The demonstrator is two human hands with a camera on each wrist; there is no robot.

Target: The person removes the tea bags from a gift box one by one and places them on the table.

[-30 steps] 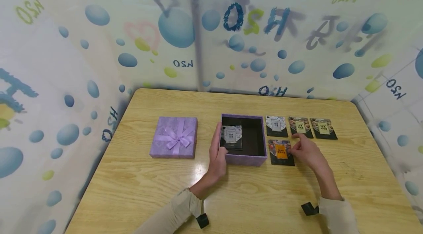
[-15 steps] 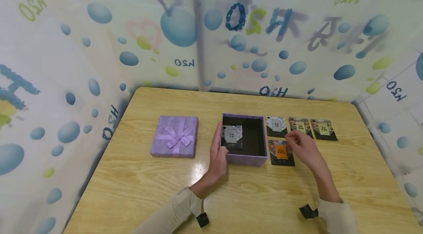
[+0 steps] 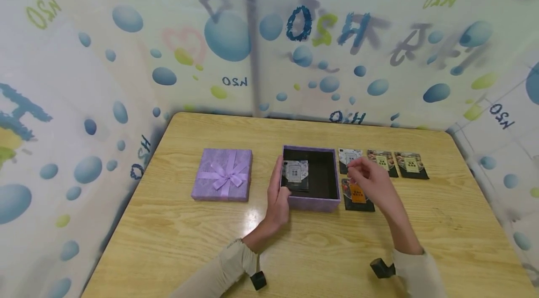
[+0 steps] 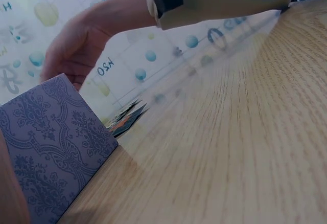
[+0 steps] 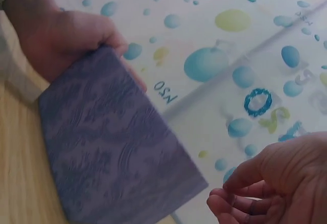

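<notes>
Head view: left hand (image 3: 279, 197) resting against left wall of open purple gift box (image 3: 313, 203), fingers straight and pressed together along wall, thumb at near corner. Grey-labelled sachet (image 3: 295, 174) lying inside box, left side. Right hand (image 3: 370, 183) hovering just right of box, over orange-labelled sachet (image 3: 357, 193) on bench (image 3: 168, 237); fingers loosely curled, holding nothing visible. Three more sachets in row beyond: white-labelled sachet (image 3: 346, 154) partly hidden by hand, two yellow-labelled sachets (image 3: 397, 163) further right. Bowed purple lid (image 3: 223, 175) lying left of box, well apart.
</notes>
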